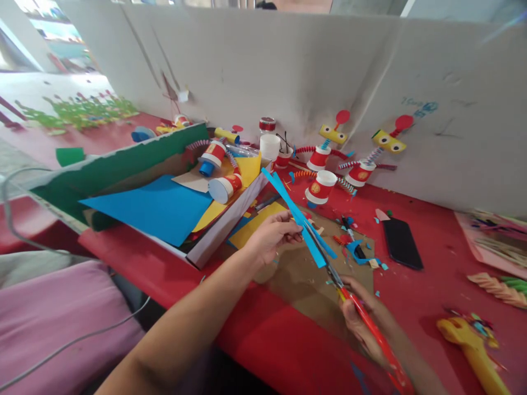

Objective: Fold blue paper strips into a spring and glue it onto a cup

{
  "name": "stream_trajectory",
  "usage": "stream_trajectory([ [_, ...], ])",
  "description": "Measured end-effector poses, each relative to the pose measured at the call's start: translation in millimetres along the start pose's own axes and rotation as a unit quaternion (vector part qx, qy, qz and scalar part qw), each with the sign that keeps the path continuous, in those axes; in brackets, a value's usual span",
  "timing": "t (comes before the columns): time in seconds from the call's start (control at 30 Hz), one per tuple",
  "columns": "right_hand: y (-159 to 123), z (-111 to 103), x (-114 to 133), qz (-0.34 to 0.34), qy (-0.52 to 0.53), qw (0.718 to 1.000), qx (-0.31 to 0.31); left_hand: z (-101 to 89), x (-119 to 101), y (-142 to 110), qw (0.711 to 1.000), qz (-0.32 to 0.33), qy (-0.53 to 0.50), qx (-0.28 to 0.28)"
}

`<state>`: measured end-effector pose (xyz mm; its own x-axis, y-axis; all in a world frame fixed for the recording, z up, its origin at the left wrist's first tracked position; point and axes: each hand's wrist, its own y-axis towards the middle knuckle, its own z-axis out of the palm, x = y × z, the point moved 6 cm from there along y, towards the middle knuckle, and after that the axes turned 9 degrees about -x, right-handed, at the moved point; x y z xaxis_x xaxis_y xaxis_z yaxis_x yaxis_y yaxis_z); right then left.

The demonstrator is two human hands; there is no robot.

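My left hand pinches a long blue paper strip above the middle of the table. In my right hand is a pair of scissors with red handles. Its blades lie along the strip, which splits into two narrow pieces at the lower end. Beneath both hands lies a brown cardboard sheet scattered with blue paper scraps. A yellow paper sheet rests just behind my left hand.
A cardboard box at left holds blue and yellow paper. Paper-cup figures with coiled arms stand along the grey wall. A black phone lies on the red table. Nearer right is a yellow tool.
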<state>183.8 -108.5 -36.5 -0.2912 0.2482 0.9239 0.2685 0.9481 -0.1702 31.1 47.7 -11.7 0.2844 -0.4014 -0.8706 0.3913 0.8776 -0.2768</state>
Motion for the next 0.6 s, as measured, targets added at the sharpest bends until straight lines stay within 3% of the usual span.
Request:
stream_trajectory([
  [0.1,1.0,-7.8,10.1,-0.012,-0.087,0.996,0.030,-7.6,-1.3,4.1,0.999,0.008,-0.022,-0.032],
  [0.2,-0.1,-21.3,16.3,-0.014,-0.216,0.974,0.065,-14.2,-2.9,6.7,0.997,0.008,-0.049,-0.062],
  [0.33,4.8,-49.7,8.1,-0.038,-0.374,0.927,0.004,-9.7,-6.4,3.8,0.999,0.028,-0.015,-0.038],
  [0.47,7.2,-73.9,-7.5,-0.125,-0.484,0.865,-0.049,3.7,-3.6,-4.1,0.997,0.025,0.067,0.022],
  [0.53,5.1,-79.5,-6.0,-0.152,-0.503,0.849,-0.063,10.4,-0.4,-8.6,0.994,0.019,0.099,0.046],
  [0.6,4.1,-77.5,8.0,-0.157,-0.488,0.852,-0.104,17.6,5.0,-12.9,0.991,0.010,0.116,0.070],
])
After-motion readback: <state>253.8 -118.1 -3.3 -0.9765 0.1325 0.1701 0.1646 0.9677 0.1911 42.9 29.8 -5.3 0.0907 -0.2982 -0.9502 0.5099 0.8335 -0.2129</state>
